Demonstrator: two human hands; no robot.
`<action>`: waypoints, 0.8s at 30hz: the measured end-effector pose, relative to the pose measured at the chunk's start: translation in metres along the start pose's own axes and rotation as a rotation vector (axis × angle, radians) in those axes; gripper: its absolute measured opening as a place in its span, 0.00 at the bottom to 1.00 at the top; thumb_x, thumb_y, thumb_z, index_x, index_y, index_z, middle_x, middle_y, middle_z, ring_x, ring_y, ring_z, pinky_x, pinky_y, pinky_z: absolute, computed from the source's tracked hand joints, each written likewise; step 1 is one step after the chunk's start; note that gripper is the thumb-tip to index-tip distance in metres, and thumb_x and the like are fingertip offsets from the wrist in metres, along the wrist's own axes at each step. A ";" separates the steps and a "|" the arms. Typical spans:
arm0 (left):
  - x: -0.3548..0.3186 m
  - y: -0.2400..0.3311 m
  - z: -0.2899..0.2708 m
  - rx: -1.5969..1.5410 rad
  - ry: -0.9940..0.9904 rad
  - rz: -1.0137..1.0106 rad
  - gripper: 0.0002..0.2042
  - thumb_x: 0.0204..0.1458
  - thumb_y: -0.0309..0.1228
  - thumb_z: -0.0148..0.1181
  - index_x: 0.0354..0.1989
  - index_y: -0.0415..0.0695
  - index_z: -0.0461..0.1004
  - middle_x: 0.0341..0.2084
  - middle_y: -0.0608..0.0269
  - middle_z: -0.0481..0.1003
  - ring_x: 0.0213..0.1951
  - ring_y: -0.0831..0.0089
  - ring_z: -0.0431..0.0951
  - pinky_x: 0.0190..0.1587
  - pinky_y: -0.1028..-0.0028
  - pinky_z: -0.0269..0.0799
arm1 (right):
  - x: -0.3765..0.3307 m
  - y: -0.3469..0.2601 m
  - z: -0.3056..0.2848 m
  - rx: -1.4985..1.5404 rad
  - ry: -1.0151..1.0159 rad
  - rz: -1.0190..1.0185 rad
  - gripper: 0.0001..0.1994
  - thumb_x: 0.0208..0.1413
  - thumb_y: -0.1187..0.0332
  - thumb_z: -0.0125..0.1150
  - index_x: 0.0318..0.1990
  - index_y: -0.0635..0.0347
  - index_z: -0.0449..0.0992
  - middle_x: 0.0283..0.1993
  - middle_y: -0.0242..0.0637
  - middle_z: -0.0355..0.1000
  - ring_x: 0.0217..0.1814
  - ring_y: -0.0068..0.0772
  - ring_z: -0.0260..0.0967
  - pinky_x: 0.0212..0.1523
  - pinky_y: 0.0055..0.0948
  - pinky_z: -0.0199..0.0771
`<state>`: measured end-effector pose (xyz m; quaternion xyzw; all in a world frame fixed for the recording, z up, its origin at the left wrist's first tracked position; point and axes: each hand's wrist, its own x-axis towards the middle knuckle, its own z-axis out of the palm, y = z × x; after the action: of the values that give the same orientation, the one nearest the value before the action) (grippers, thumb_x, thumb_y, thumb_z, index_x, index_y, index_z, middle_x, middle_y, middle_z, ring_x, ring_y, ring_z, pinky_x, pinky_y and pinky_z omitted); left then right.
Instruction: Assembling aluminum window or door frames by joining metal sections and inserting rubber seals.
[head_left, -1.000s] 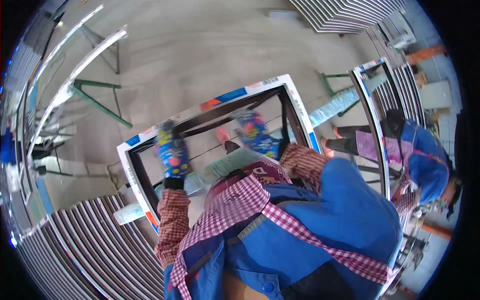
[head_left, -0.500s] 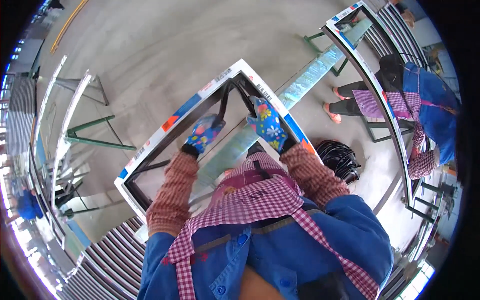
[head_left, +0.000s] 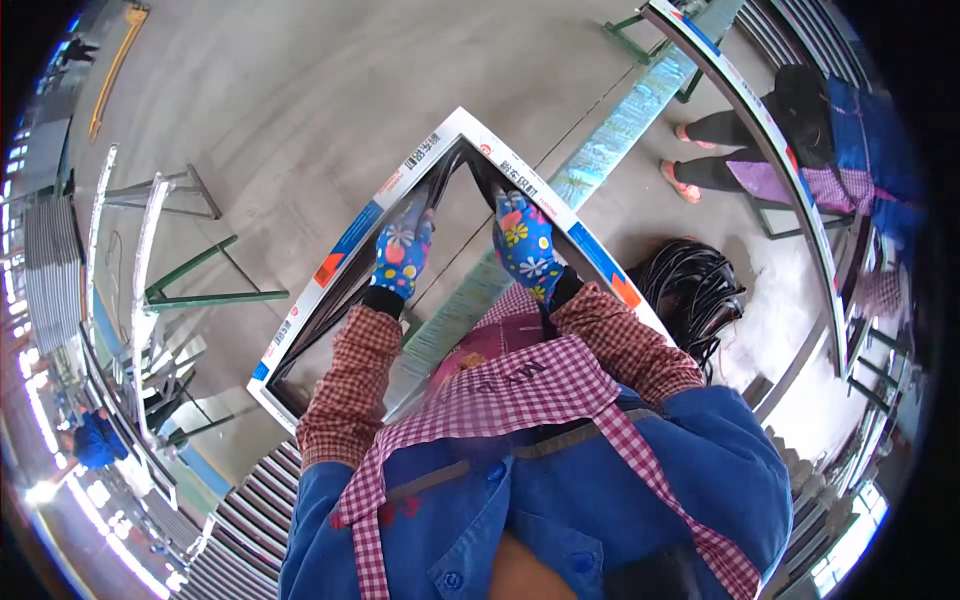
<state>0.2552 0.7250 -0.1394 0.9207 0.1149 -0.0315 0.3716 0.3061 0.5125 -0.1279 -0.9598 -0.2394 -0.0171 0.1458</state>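
A white rectangular frame (head_left: 385, 190) with blue and orange film patches lies tilted before me, one corner pointing away. Along its inner edges near that corner runs a black rubber strip (head_left: 482, 168). My left hand (head_left: 403, 250), in a blue flowered glove, is closed at the strip on the left side of the corner. On the right side, my right hand (head_left: 526, 245), gloved alike, grips the strip against the inner edge with its fingers closed. The glove backs partly hide both grips.
A teal film-wrapped beam (head_left: 610, 150) passes under the frame. Right of it lies a coil of black strip (head_left: 690, 290). Beyond, a co-worker (head_left: 850, 150) stands by another long frame (head_left: 770, 140). Green trestles (head_left: 215, 297) and stacked profiles (head_left: 240, 520) are at left.
The strip that bowed inward between my hands now follows the frame's far corner. My left hand has moved slightly away from me along its side. The view has shifted a little.
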 end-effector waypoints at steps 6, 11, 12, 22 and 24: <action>0.014 0.000 0.005 0.034 0.034 0.047 0.18 0.61 0.38 0.47 0.58 0.49 0.69 0.31 0.50 0.77 0.35 0.56 0.77 0.40 0.60 0.71 | 0.003 -0.010 0.004 0.046 0.149 0.139 0.25 0.48 0.72 0.53 0.58 0.59 0.68 0.44 0.46 0.71 0.45 0.47 0.70 0.43 0.41 0.73; 0.021 0.011 0.006 0.215 0.106 0.151 0.17 0.60 0.40 0.48 0.52 0.44 0.72 0.33 0.47 0.78 0.36 0.53 0.78 0.40 0.60 0.73 | 0.000 -0.013 0.001 0.032 0.231 0.251 0.24 0.50 0.73 0.52 0.58 0.51 0.69 0.45 0.42 0.71 0.45 0.44 0.71 0.44 0.41 0.72; 0.024 0.010 0.007 0.218 0.099 0.161 0.17 0.60 0.40 0.48 0.52 0.44 0.72 0.33 0.47 0.78 0.36 0.53 0.78 0.40 0.60 0.73 | 0.001 -0.013 0.002 0.000 0.257 0.254 0.24 0.50 0.73 0.52 0.58 0.51 0.69 0.46 0.41 0.71 0.47 0.43 0.70 0.45 0.41 0.72; 0.036 0.017 -0.004 0.073 0.018 0.023 0.15 0.61 0.39 0.46 0.43 0.41 0.73 0.25 0.49 0.76 0.28 0.54 0.77 0.32 0.59 0.70 | 0.033 -0.046 0.026 0.657 0.362 0.172 0.08 0.56 0.63 0.56 0.32 0.58 0.73 0.24 0.48 0.71 0.29 0.53 0.72 0.29 0.47 0.70; 0.037 0.018 0.000 0.164 0.105 0.121 0.14 0.61 0.39 0.47 0.42 0.40 0.73 0.25 0.48 0.76 0.28 0.53 0.77 0.31 0.58 0.70 | 0.054 -0.047 0.052 0.926 0.342 0.411 0.13 0.60 0.59 0.52 0.31 0.60 0.71 0.21 0.51 0.69 0.25 0.56 0.70 0.26 0.48 0.69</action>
<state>0.2956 0.7192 -0.1326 0.9537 0.0756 0.0300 0.2895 0.3296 0.5918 -0.1598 -0.8057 -0.0018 -0.0371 0.5912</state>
